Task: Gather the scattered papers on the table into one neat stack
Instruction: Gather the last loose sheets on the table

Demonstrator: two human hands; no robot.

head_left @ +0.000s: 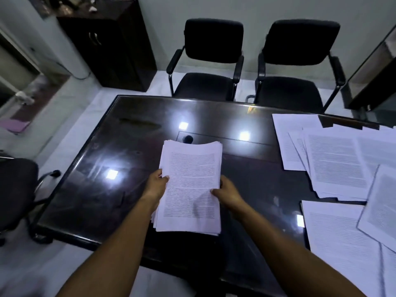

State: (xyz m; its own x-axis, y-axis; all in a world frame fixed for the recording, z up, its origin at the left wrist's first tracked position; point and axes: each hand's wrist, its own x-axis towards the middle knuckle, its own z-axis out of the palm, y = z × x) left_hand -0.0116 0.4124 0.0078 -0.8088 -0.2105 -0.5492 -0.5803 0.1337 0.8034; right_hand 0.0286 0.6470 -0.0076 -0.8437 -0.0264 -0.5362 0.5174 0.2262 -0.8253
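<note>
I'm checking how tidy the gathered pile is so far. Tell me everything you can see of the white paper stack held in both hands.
The thick stack of white printed paper sheets shows dense text lines on top. Its edges are slightly fanned, the far end curving. The left hand and right hand grip its sides above the dark glossy table.

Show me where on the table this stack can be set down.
Bare: the table left of the stack, and the strip between it and the loose sheets. Crowded: the right side, where sheets overlap.
</note>
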